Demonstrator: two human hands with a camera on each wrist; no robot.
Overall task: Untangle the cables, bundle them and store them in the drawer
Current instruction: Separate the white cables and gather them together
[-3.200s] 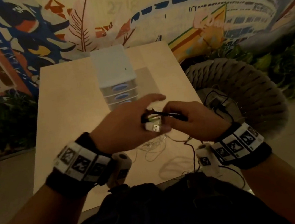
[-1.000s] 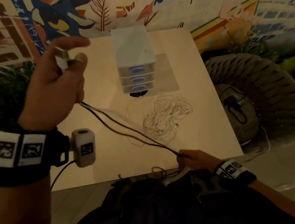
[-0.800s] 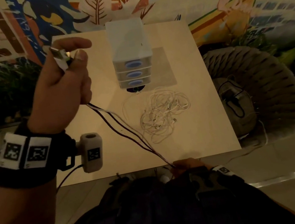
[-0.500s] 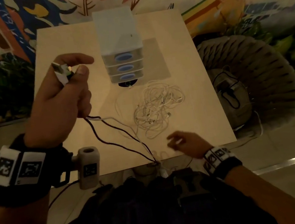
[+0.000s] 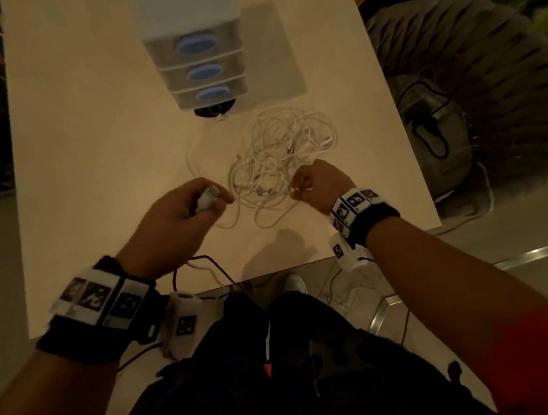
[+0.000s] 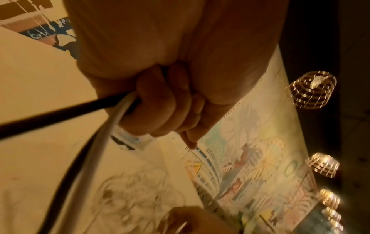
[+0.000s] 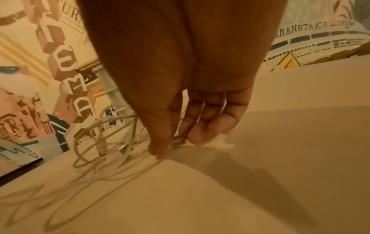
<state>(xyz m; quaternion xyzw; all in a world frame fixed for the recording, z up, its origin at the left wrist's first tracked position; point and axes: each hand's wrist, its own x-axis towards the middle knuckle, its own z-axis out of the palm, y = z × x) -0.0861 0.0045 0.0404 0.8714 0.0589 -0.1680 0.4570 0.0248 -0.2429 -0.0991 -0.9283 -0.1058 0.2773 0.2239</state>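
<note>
A tangle of white cables [image 5: 280, 158] lies mid-table in front of a small white drawer unit [image 5: 192, 48] whose three blue-handled drawers are closed. My left hand [image 5: 219, 198] hovers just left of the tangle and grips a white USB plug [image 5: 209, 194]. Its curled fingers [image 6: 160, 109] also hold a black cable [image 6: 60, 114] and a white cable [image 6: 96, 150], which trail back over the table's front edge [image 5: 204, 267]. My right hand [image 5: 297, 187] is at the tangle's right edge, where thumb and fingers pinch a small metal connector [image 7: 177, 140].
The pale table [image 5: 87, 161] ends just in front of my legs and close to my right wrist. A round wicker chair [image 5: 491, 77] holding a grey bag [image 5: 427, 119] stands to the right. A dark round object [image 5: 215, 110] sits at the drawer unit's base.
My left hand came down from high on the left to the table beside the tangle, still holding the plug. My right hand left the front edge and reached the tangle's right side.
</note>
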